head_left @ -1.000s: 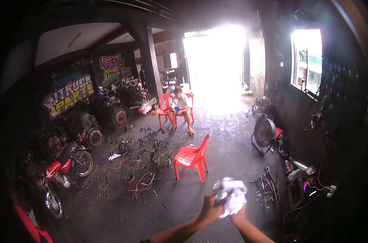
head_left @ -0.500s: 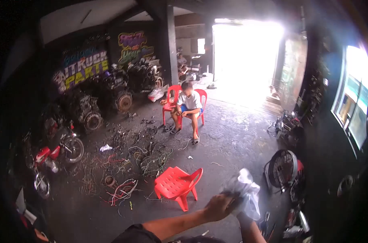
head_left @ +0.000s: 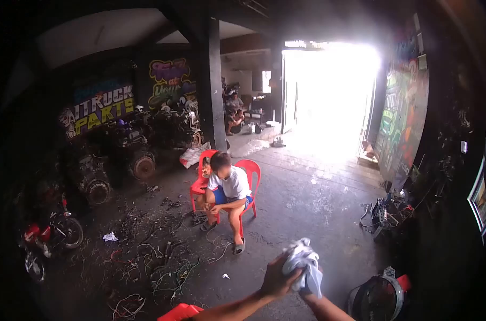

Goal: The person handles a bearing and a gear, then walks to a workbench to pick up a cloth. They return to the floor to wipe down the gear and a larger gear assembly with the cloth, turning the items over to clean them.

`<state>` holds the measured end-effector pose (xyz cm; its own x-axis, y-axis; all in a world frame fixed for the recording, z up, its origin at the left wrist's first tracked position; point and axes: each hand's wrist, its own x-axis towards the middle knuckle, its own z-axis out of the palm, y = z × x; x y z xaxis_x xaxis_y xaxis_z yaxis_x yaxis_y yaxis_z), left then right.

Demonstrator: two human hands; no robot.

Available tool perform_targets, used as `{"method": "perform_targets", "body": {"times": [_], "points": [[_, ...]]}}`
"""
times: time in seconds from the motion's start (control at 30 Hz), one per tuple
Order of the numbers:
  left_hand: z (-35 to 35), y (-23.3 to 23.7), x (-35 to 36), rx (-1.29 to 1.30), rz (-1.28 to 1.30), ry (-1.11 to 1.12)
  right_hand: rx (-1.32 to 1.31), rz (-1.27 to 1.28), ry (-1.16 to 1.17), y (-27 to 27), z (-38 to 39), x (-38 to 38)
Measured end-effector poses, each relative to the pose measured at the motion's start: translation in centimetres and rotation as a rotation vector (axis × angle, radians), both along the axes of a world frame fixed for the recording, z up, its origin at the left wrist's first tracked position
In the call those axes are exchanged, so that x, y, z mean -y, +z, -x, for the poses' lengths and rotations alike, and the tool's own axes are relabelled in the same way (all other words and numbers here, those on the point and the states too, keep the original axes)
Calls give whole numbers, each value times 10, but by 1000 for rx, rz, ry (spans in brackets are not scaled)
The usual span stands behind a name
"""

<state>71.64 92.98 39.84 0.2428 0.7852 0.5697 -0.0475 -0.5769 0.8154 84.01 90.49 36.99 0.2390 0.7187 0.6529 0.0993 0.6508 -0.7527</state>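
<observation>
Cloth (head_left: 305, 263), white and bunched, held up over dark floor (head_left: 312, 216); clutched in left hand (head_left: 278, 279), fingers and thumb pressed into its side; right hand (head_left: 308, 293) beneath, fingers hidden by the folds, cannot tell their grip; near, to the right, round fan (head_left: 376, 299); low to the left, partly cut-off red chair (head_left: 182, 312); farther out, loose wires (head_left: 176, 276), seated person (head_left: 233, 187) in white shirt; beyond, glaring doorway (head_left: 328, 96).

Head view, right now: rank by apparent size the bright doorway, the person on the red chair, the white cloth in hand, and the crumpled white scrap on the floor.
1. Bright doorway
2. Seated person
3. White cloth
4. Crumpled white scrap
</observation>
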Motion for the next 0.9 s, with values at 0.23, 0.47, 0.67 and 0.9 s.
{"method": "perform_targets", "body": {"times": [0.23,0.47,0.67,0.9], "points": [[-128,43,-320,-383,-299,-138,-507,255,157,-16,-173,-284],[-273,-28,-650,-426,-342,128,-860,438,553,-71,-281,-663],[-244,31,-935,-399,-149,393,-301,403,506,-9,-325,-987],[-257,-75,-1300,-196,-44,398,109,245,562,-71,-274,-1356]]}}
